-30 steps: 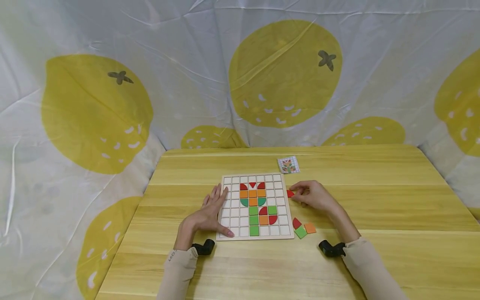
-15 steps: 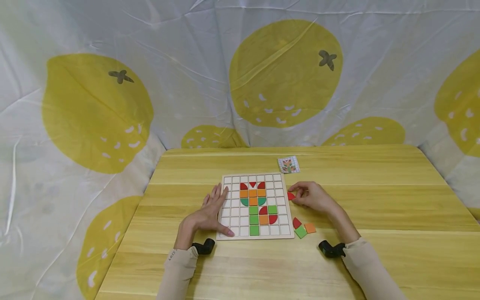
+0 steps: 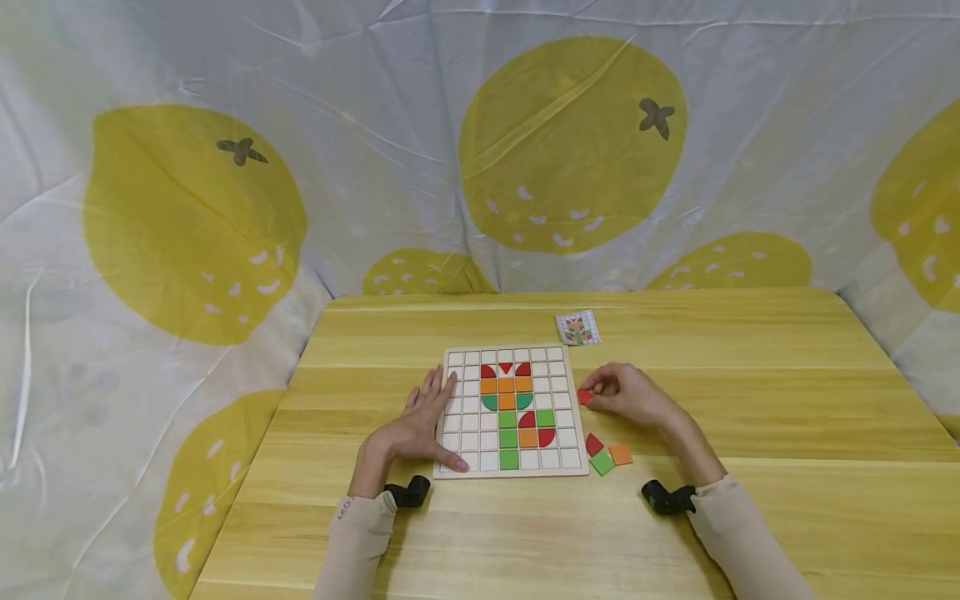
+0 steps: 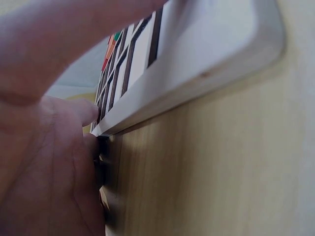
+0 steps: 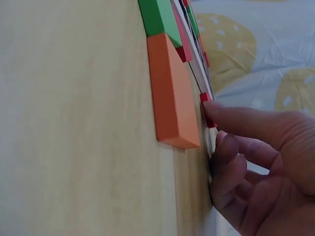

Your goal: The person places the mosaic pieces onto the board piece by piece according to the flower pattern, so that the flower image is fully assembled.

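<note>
A wooden grid board (image 3: 550, 460) lies on the table, with red, orange and green pieces set in its cells in a tulip-like pattern. My left hand (image 3: 408, 429) rests along the board's left side, fingers spread, the thumb over the near left corner. Just off the right edge, my right hand (image 3: 630, 395) pinches a small red piece (image 3: 585, 397) between thumb and fingers. In the right wrist view the thumb lies against that red piece (image 5: 207, 110), close to the tabletop.
Nearer to me, right of the board, lie a red quarter-round piece (image 3: 594, 444), a green square (image 3: 602, 462) and an orange square (image 3: 621, 454). A small pattern card (image 3: 577, 327) lies behind the board. A lemon-print cloth (image 3: 570, 150) hangs beyond the table.
The red piece has turned in my right fingers and shifted slightly to the right and nearer to me. My left hand and the board stay in place.
</note>
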A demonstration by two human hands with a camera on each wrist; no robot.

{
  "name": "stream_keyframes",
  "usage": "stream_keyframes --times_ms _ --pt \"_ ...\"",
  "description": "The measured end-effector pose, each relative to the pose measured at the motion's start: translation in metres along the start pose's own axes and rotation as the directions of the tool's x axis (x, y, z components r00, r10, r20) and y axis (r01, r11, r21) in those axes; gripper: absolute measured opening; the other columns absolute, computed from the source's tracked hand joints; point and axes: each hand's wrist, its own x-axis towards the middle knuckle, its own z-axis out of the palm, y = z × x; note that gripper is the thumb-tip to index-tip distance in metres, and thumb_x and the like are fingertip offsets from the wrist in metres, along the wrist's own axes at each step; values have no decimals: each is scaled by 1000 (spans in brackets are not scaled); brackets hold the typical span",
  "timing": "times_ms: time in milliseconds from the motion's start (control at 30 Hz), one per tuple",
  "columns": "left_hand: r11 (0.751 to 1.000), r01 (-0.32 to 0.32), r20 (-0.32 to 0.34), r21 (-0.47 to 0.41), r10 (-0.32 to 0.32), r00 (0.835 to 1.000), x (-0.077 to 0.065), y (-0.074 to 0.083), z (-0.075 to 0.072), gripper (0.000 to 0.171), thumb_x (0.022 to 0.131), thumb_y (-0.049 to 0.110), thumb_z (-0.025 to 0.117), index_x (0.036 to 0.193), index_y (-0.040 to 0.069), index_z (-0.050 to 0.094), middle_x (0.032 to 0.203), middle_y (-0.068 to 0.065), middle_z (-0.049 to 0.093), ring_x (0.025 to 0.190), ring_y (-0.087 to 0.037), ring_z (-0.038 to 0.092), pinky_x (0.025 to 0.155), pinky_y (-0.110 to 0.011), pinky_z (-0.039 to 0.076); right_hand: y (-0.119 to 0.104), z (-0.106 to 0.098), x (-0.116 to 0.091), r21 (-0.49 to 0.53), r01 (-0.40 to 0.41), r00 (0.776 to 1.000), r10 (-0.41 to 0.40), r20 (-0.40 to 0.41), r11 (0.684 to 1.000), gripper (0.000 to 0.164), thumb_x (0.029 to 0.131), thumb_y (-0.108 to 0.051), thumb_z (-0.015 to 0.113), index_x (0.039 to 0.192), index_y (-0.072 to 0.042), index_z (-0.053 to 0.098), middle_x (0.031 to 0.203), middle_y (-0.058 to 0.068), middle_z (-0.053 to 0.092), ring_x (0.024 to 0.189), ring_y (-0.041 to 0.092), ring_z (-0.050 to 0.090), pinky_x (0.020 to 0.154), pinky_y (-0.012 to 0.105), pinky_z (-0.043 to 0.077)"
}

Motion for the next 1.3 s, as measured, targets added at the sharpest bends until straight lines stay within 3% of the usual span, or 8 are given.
stream_keyframes --times_ms 233,400,567,900,1133,1300 --pt "1000 5 -1 2 -5 1000 -1 1 0 146 68 48 96 166 7 -4 172 -18 -22 161 -36 -18 131 -59 -6 -1 -3 -4 -4 -6 1000 6 -8 1000 24 93 -13 77 113 -1 72 112 16 67 79 15 50 65 21 45" --pt "1000 3 -3 3 -3 1000 -1 1 0 146 67 48 96 166 7 -3 172 -18 -21 161 -36 -18 131 -60 -6 -1 -5 -4 -22 2 1000 -2 -2 1000 33 88 -12 82 118 -1 74 105 15 66 76 16 50 64 22 44" --pt "1000 2 0 3 -2 1000 0 1 0 146 68 48 96 166 6 -4 172 -18 -21 161 -37 -18 131 -60 -6 1 -5 -3 -46 19 1000 -19 -2 999 23 86 -8 83 108 -3 78 101 14 67 74 16 52 64 22 46" --pt "1000 -7 1 -7 7 1000 0 1 -1 147 68 46 96 166 5 -5 172 -18 -22 161 -37 -19 131 -60 -6 0 -5 -4 -110 37 999 -37 2 993 7 94 -8 75 99 -3 75 97 10 65 76 15 50 64 22 43" --pt "1000 -10 5 -14 10 1000 -1 1 -1 147 68 44 96 166 5 -6 171 -19 -24 160 -38 -20 130 -61 -6 -3 -6 -9 -94 64 997 -60 45 993 28 87 -12 84 113 -6 77 104 12 64 78 15 52 67 21 47" --pt "1000 -10 4 -12 10 1000 -2 2 -2 146 68 44 96 166 4 -5 171 -20 -24 160 -38 -20 130 -61 -6 -4 -3 -7 -98 51 998 -48 38 994 23 84 -11 85 105 -4 77 100 13 65 76 16 52 64 22 45"
